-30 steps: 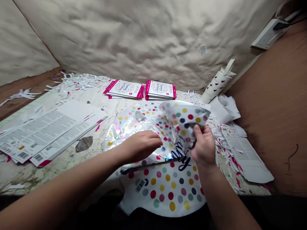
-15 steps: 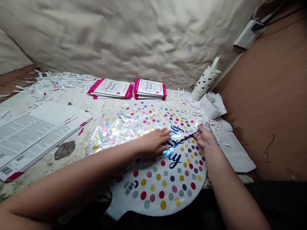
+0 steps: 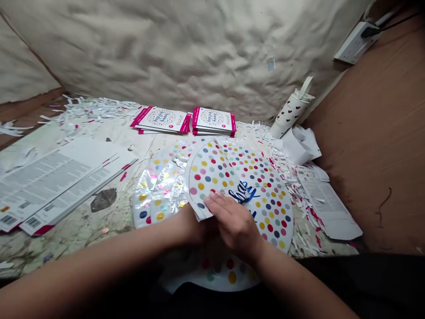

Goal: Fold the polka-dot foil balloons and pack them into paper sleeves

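Note:
A round white foil balloon [image 3: 272, 212] with coloured dots and blue lettering lies flat at the front of the table, over other dotted foil sheets. Its upper layer is folded over toward the left, making a curved flap [image 3: 207, 170]. My right hand [image 3: 237, 226] grips the lower edge of this flap, fingers pressed together on it. Beside it on the left is my left hand [image 3: 195, 226], at the flap's lower corner; its fingers are hidden under the foil and behind the right hand.
Two stacks of pink-edged packets, left [image 3: 162, 119] and right [image 3: 214, 119], stand at the back. Printed cards [image 3: 59, 177] lie at left. A heart-patterned tumbler [image 3: 288, 113], crumpled paper [image 3: 300, 144], shreds and a flat card [image 3: 327, 204] are at right.
The foil's right edge has been folded across to the left. My right hand has moved left with it, and my left hand has shifted left and down, beside the right hand.

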`<state>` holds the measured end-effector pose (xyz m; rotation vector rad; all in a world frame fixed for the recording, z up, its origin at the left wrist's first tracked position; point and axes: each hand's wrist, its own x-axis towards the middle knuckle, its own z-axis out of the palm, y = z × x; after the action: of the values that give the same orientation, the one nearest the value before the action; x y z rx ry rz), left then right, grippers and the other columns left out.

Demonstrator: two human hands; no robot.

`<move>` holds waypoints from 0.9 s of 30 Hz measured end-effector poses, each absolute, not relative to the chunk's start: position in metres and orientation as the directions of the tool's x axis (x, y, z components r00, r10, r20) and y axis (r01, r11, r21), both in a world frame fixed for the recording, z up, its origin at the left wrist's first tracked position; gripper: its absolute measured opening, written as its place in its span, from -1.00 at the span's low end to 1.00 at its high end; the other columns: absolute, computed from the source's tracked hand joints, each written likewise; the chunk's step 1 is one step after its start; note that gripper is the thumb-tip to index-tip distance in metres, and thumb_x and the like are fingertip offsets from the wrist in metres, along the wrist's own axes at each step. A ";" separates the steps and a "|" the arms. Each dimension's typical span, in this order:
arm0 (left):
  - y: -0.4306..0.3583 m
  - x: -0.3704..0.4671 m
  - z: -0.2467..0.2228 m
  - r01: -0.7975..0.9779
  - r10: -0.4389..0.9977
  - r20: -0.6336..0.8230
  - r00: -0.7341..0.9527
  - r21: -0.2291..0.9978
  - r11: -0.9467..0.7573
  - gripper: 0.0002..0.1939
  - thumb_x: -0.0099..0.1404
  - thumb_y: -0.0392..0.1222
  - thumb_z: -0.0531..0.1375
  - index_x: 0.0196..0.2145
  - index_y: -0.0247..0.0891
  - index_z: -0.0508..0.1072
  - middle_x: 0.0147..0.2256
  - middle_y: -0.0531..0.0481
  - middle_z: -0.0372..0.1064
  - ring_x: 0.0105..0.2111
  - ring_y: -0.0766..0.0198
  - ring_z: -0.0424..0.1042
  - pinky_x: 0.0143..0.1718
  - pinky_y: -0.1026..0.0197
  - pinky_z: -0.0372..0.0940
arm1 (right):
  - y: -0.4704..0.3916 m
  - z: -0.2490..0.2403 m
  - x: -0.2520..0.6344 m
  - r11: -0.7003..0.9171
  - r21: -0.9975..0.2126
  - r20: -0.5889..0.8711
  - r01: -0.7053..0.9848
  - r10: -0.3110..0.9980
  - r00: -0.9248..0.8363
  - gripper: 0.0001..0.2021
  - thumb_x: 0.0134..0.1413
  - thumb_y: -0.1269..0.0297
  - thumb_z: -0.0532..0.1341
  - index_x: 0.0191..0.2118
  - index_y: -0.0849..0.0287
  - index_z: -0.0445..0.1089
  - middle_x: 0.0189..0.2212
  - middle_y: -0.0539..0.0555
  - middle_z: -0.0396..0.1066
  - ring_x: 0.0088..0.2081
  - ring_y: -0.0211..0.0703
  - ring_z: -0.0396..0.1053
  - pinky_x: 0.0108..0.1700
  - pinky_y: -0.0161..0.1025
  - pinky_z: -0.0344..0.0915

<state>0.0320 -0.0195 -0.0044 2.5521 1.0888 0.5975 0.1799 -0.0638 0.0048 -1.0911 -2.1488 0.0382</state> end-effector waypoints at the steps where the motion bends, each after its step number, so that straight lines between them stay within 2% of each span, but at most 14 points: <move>1: -0.029 0.013 -0.002 0.565 0.673 0.278 0.685 0.380 -0.732 -0.69 0.27 -0.16 -0.01 -0.29 -0.28 0.51 -0.28 -0.07 0.47 -0.25 0.18 0.43 -0.13 0.19 0.36 | -0.065 -0.002 0.176 0.637 -0.313 0.577 0.704 0.717 -0.392 -0.58 0.10 0.55 -0.06 0.05 0.29 0.30 -0.01 0.21 0.37 0.08 -0.07 0.27 0.09 -0.09 0.27; 3: -0.047 -0.021 -0.003 0.443 0.502 0.335 0.797 0.241 -0.864 -0.76 0.25 -0.26 0.05 -0.26 -0.32 0.50 -0.26 -0.11 0.47 -0.23 0.16 0.44 -0.11 0.13 0.35 | -0.064 -0.014 0.171 0.638 -0.329 0.559 0.696 0.726 -0.402 -0.63 0.10 0.55 -0.04 -0.02 0.28 0.35 -0.11 0.19 0.45 -0.02 -0.11 0.37 0.03 -0.16 0.34; 5: -0.062 -0.043 -0.008 0.422 0.437 0.402 0.805 0.130 -0.897 -0.76 0.25 -0.33 0.06 -0.18 -0.36 0.47 -0.21 -0.16 0.47 -0.17 0.13 0.43 -0.08 0.11 0.35 | -0.062 -0.022 0.166 0.651 -0.346 0.548 0.676 0.725 -0.419 -0.70 0.10 0.54 0.00 -0.13 0.26 0.40 -0.22 0.17 0.50 -0.13 -0.14 0.44 -0.05 -0.22 0.38; 7: -0.072 -0.053 -0.015 0.450 0.454 0.433 0.779 0.120 -0.885 -0.75 0.25 -0.34 0.07 -0.13 -0.36 0.45 -0.18 -0.16 0.46 -0.12 0.12 0.42 -0.04 0.12 0.34 | -0.063 -0.025 0.160 0.668 -0.347 0.538 0.658 0.717 -0.444 -0.73 0.09 0.53 0.02 -0.20 0.24 0.43 -0.26 0.15 0.52 -0.18 -0.14 0.47 -0.08 -0.24 0.40; 11: -0.078 -0.060 -0.023 0.467 0.479 0.406 0.778 0.137 -0.874 -0.77 0.26 -0.32 0.07 -0.15 -0.29 0.45 -0.21 -0.11 0.47 -0.15 0.16 0.43 -0.03 0.11 0.34 | -0.070 -0.030 0.151 0.682 -0.335 0.492 0.651 0.715 -0.497 -0.75 0.08 0.50 0.05 -0.21 0.20 0.44 -0.20 0.15 0.50 -0.12 -0.11 0.44 -0.03 -0.18 0.37; 14: -0.075 -0.069 -0.023 0.457 0.433 0.479 0.764 0.072 -0.886 -0.75 0.25 -0.32 0.10 -0.11 -0.24 0.41 -0.18 -0.09 0.46 -0.13 0.16 0.42 -0.06 0.12 0.34 | -0.074 -0.037 0.150 0.666 -0.338 0.443 0.665 0.736 -0.512 -0.74 0.07 0.50 0.07 -0.17 0.21 0.44 -0.14 0.17 0.47 -0.05 -0.07 0.40 0.02 -0.11 0.33; 16: -0.069 -0.072 -0.020 0.508 0.450 0.500 0.740 0.024 -0.861 -0.72 0.24 -0.31 0.12 -0.07 -0.22 0.38 -0.15 -0.10 0.44 -0.11 0.13 0.40 -0.06 0.06 0.31 | -0.074 -0.038 0.150 0.658 -0.346 0.420 0.669 0.746 -0.517 -0.73 0.06 0.50 0.08 -0.14 0.23 0.43 -0.11 0.17 0.45 -0.03 -0.06 0.38 0.04 -0.11 0.32; 19: -0.056 -0.066 -0.014 0.525 0.482 0.363 0.797 -0.024 -0.851 -0.79 0.26 -0.30 0.04 -0.19 -0.25 0.43 -0.28 -0.11 0.46 -0.27 0.13 0.42 -0.21 0.07 0.33 | -0.072 -0.033 0.153 0.667 -0.366 0.404 0.649 0.742 -0.535 -0.74 0.11 0.46 0.06 -0.13 0.24 0.43 -0.11 0.17 0.45 -0.03 -0.09 0.38 0.05 -0.14 0.31; 21: -0.050 -0.057 -0.005 0.512 0.506 0.269 0.819 0.052 -0.857 -0.76 0.26 -0.32 -0.01 -0.36 -0.29 0.45 -0.45 -0.09 0.42 -0.43 0.20 0.40 -0.39 0.16 0.31 | -0.071 -0.028 0.159 0.677 -0.362 0.402 0.641 0.733 -0.548 -0.72 0.12 0.34 0.09 -0.07 0.28 0.39 -0.07 0.22 0.42 0.00 -0.06 0.35 0.07 -0.13 0.30; 23: -0.048 -0.046 0.008 0.573 0.630 0.213 0.746 0.276 -0.772 -0.78 0.23 -0.30 0.00 -0.45 -0.29 0.43 -0.53 -0.03 0.37 -0.52 0.26 0.36 -0.49 0.25 0.26 | -0.070 -0.026 0.172 0.688 -0.298 0.436 0.662 0.715 -0.547 -0.64 0.10 0.30 0.11 0.00 0.37 0.33 -0.04 0.31 0.38 0.04 0.02 0.31 0.08 -0.06 0.28; 25: -0.047 -0.035 0.024 0.581 0.715 0.066 0.696 0.533 -0.615 -0.82 0.22 -0.24 0.05 -0.44 -0.26 0.44 -0.53 0.03 0.38 -0.53 0.33 0.36 -0.52 0.33 0.23 | -0.069 -0.027 0.188 0.683 -0.202 0.484 0.702 0.693 -0.535 -0.65 0.10 0.42 0.06 0.01 0.42 0.32 -0.05 0.37 0.37 0.05 0.06 0.30 0.07 0.01 0.28; 27: -0.040 -0.020 0.036 0.499 0.618 -0.083 0.782 0.677 -0.541 -0.78 0.26 -0.18 0.05 -0.44 -0.22 0.45 -0.54 0.09 0.39 -0.56 0.38 0.35 -0.54 0.38 0.20 | -0.067 -0.031 0.204 0.698 -0.150 0.496 0.700 0.666 -0.557 -0.66 0.11 0.52 0.01 -0.02 0.36 0.35 -0.08 0.32 0.41 0.02 0.02 0.33 0.04 0.01 0.31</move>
<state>-0.0201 -0.0404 0.0364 2.2553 0.8248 0.2150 0.2041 -0.0670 -0.0308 -1.0451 -2.3799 -0.0872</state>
